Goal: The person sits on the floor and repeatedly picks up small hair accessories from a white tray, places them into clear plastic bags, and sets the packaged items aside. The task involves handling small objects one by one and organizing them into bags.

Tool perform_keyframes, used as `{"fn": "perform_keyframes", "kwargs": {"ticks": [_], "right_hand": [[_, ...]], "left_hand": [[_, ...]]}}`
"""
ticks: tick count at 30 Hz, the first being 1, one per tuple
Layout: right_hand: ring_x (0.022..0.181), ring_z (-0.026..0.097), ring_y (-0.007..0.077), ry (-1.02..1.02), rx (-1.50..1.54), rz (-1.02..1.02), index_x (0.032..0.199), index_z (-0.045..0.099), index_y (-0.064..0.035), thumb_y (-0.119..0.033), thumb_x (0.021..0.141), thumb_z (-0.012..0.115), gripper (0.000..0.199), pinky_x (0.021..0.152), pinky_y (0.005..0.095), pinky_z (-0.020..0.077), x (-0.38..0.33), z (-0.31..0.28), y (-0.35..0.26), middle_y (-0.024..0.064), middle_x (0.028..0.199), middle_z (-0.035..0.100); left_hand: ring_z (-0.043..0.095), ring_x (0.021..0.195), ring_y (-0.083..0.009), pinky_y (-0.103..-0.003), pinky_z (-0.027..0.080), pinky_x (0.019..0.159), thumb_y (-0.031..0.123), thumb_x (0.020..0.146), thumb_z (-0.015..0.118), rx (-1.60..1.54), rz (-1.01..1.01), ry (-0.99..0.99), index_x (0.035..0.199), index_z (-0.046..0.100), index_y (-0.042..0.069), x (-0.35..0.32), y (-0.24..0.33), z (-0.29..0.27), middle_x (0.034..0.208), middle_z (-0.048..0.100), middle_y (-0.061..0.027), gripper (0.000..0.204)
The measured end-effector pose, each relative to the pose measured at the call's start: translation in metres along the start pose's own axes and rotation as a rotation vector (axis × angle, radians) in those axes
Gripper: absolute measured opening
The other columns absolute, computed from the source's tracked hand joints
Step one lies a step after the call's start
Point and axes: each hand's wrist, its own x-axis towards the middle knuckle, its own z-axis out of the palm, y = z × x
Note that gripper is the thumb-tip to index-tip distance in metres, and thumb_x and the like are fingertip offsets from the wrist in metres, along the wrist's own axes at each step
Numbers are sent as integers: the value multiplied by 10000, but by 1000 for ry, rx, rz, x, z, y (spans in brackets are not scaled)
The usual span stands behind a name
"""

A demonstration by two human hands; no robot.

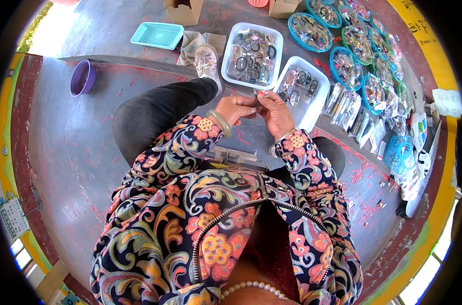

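My left hand [234,109] and my right hand [276,113] meet in front of me, fingertips pinched together. Between them is something small with a reddish spot and a clear bit at its top, too small to name. Just beyond my hands stands a white tray [226,64] filled with dark ring-shaped bands in clear bags. To its right, close to my right hand, a second white tray [307,113] holds a few similar bagged dark bands at its far end, with its near part bare.
A turquoise basket [157,35] and a grey cloth [190,47] lie beyond my left foot. A purple basin [83,78] stands far left. Several round baskets of bagged goods [310,32] and clear packets [347,108] crowd the right. Red scraps [366,178] litter the floor.
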Motion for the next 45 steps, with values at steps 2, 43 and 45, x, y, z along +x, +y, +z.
{"fn": "perform_keyframes", "kwargs": {"ticks": [2, 43, 45], "right_hand": [[719, 553, 139, 7, 15, -21, 850, 569, -64, -111, 777, 614, 98, 656, 260, 418, 4, -6, 2, 61, 795, 606], [666, 571, 115, -105, -354, -113, 895, 561, 1, -94, 775, 609, 161, 593, 217, 425, -3, 10, -5, 59, 773, 613], [671, 568, 109, -115, -362, -97, 897, 564, -3, -96, 772, 613, 163, 593, 214, 420, -4, 11, -7, 54, 781, 615]], "left_hand": [[606, 711, -60, -154, 284, 426, 151, 764, 612, -3, -15, 1, 987, 571, 18, -1, 1, 1, 820, 637, -35, 263], [550, 629, -76, -182, 375, 447, 208, 776, 633, 12, 101, 244, 901, 607, -21, 8, 1, -4, 778, 604, -44, 262], [550, 609, -79, -187, 398, 448, 193, 779, 628, 36, 138, 270, 889, 604, -37, 7, 2, -3, 765, 604, -52, 257]]}}
